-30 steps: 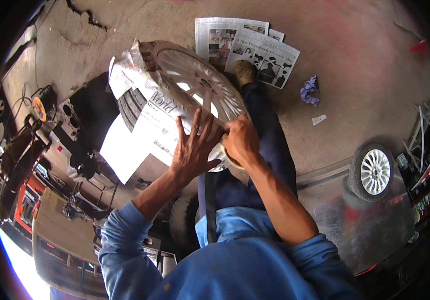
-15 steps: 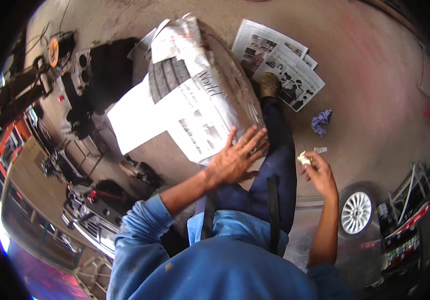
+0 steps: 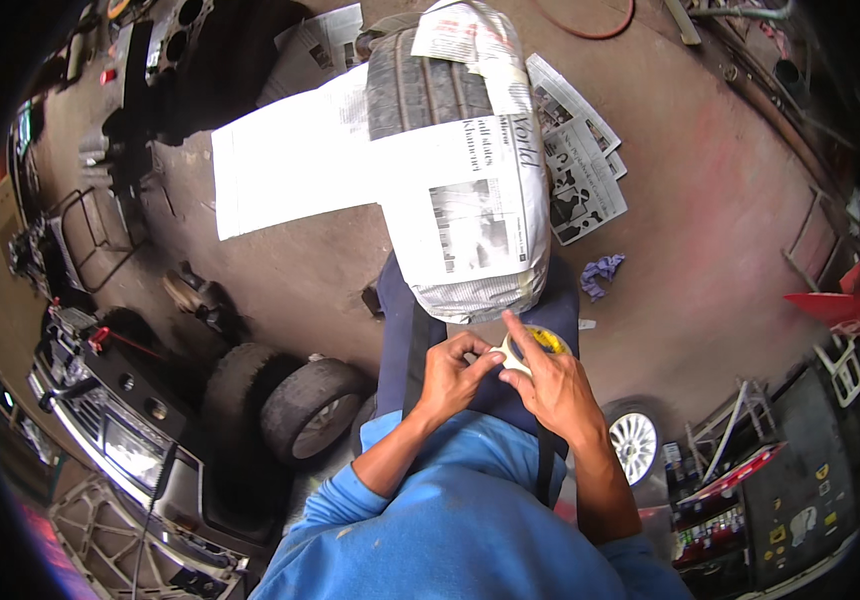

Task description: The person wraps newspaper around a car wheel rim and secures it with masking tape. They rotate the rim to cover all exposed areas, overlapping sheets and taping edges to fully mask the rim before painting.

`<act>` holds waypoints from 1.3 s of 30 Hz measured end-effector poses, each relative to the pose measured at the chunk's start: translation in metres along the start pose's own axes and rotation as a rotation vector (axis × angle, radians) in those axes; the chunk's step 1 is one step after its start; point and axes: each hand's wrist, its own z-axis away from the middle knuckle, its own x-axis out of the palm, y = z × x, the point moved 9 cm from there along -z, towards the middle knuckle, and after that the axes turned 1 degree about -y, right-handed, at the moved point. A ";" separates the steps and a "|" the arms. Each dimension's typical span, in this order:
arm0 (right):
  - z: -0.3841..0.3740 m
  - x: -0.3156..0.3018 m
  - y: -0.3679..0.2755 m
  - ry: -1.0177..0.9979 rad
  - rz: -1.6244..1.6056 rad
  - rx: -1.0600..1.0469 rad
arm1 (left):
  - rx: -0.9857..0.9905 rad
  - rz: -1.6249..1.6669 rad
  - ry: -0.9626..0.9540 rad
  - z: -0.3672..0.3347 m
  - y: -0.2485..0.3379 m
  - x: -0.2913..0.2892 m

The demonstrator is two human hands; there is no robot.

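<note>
- The concrete floor [image 3: 670,290] spreads under everything, brown-grey, with a reddish stain toward the right.
- A vehicle front end [image 3: 115,430], with grille and headlight, sits at the lower left.
- The person wears a blue top [image 3: 430,510] and dark trousers [image 3: 405,310], with both legs toward the wrapped tyre.
- The tyre [image 3: 430,95] stands at the person's legs, tread facing up to the camera. Newspaper [image 3: 450,215] covers its near end, its right side and part of its far end; a band of bare tread shows between. A broad paper flap [image 3: 295,150] sticks out to the left, past the tread.
- Two loose tyres [image 3: 315,410] rest at the lower left, one just beside the other.
- A silver spoked wheel [image 3: 634,448] lies to the right, near the right forearm.
- Loose newspaper sheets [image 3: 585,185] overlap on the floor just right of the wrapped tyre.
- The right hand [image 3: 562,392] has its grip around a roll of tape, thumb beneath, forefinger extended across it toward the tyre.
- The left hand [image 3: 453,378] has its grip pinched, thumb and forefinger together at the roll's left edge.
- A crumpled purple wad [image 3: 601,275] lies on the floor, right of the tyre.
- The roll of tape [image 3: 549,341], cream with a yellow core, is between the two hands, just below the tyre's papered near end.
</note>
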 end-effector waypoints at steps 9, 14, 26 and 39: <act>-0.010 -0.002 -0.048 -0.071 0.214 -0.090 | 0.212 0.127 0.217 0.020 0.015 -0.103; -0.026 -0.011 -0.055 0.019 0.214 -0.053 | 0.189 0.169 0.330 0.002 -0.012 -0.142; -0.039 0.063 -0.098 0.096 0.474 0.043 | -0.033 0.446 0.212 -0.090 -0.115 -0.135; -0.061 0.046 -0.110 0.124 0.558 0.078 | -0.101 0.424 0.178 -0.107 -0.114 -0.110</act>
